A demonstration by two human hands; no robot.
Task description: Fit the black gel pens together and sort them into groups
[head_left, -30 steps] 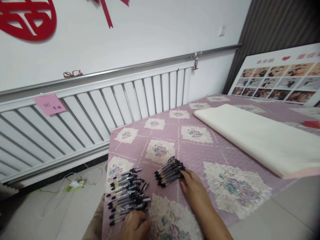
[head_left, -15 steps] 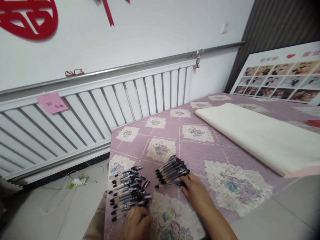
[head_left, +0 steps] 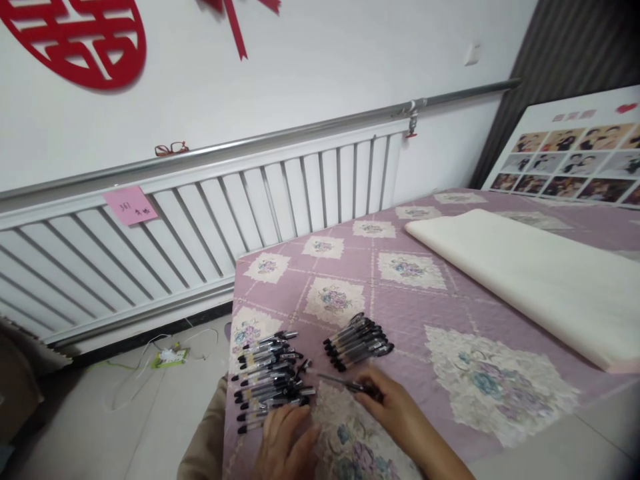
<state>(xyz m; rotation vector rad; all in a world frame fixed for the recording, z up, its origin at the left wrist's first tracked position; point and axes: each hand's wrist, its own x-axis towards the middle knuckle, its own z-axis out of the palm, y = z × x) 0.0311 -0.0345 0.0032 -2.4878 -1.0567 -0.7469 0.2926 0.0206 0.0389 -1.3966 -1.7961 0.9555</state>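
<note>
My right hand [head_left: 383, 397] is closed round a slim dark pen [head_left: 345, 382], whose pale end points left, and motion blurs it a little. Just beyond that hand, a neat bundle of black-capped clear pens [head_left: 357, 341] lies side by side on the tablecloth. To the left is a looser pile of similar pens [head_left: 270, 380], some crossing others. My left hand [head_left: 287, 437] rests at the near end of this pile, its fingers stretched out and partly covering the lowest pens.
A purple floral tablecloth [head_left: 370, 267] covers the table. A folded cream sheet [head_left: 530, 280] lies on its right side, with a photo board [head_left: 575, 153] behind. A white radiator [head_left: 300, 187] runs along the wall. On the floor at left is a power strip [head_left: 171, 358] with cords.
My right hand has drawn back from the bundle toward me, with a pen in it. The left hand's fingers have straightened somewhat. The whole view has shifted slightly left.
</note>
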